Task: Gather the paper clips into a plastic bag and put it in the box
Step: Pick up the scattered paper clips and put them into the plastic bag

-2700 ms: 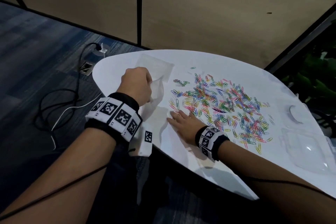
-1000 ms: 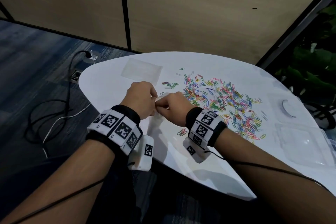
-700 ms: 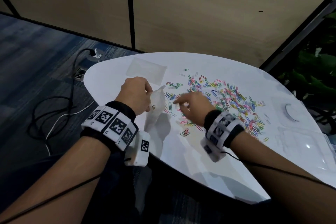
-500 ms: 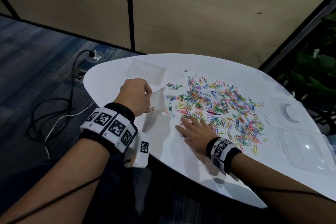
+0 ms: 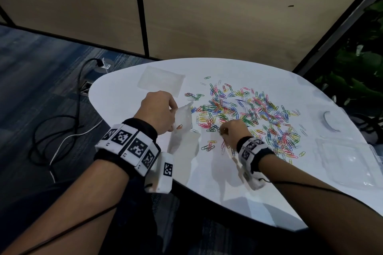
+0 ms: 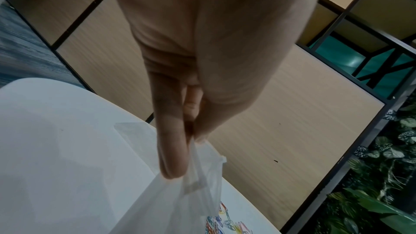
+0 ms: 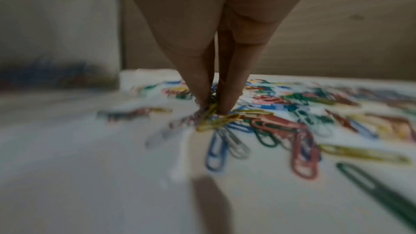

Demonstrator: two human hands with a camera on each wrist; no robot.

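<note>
Coloured paper clips [image 5: 246, 114] lie scattered over the middle of the white table [image 5: 207, 172]. My left hand [image 5: 159, 109] pinches the top edge of a clear plastic bag [image 5: 182, 124] that hangs over the table's left part; a few clips show inside it. In the left wrist view the thumb and fingers [image 6: 173, 149] squeeze the bag [image 6: 180, 207]. My right hand [image 5: 232, 130] is at the near edge of the pile, fingertips [image 7: 223, 106] pinched together on a small bunch of paper clips [image 7: 216, 118]. A clear plastic box [image 5: 350, 163] sits at the table's right edge.
A second flat clear bag [image 5: 161, 82] lies at the back left of the table. A round lid-like thing [image 5: 329, 122] rests at the right. Cables [image 5: 62, 130] trail over the carpet on the left. A partition wall stands behind; plants [image 5: 356, 80] are at the right.
My right hand lay flat at the pile's near edge half a second ago; now its fingers are drawn together on some clips. The left hand keeps the bag held up in the same place.
</note>
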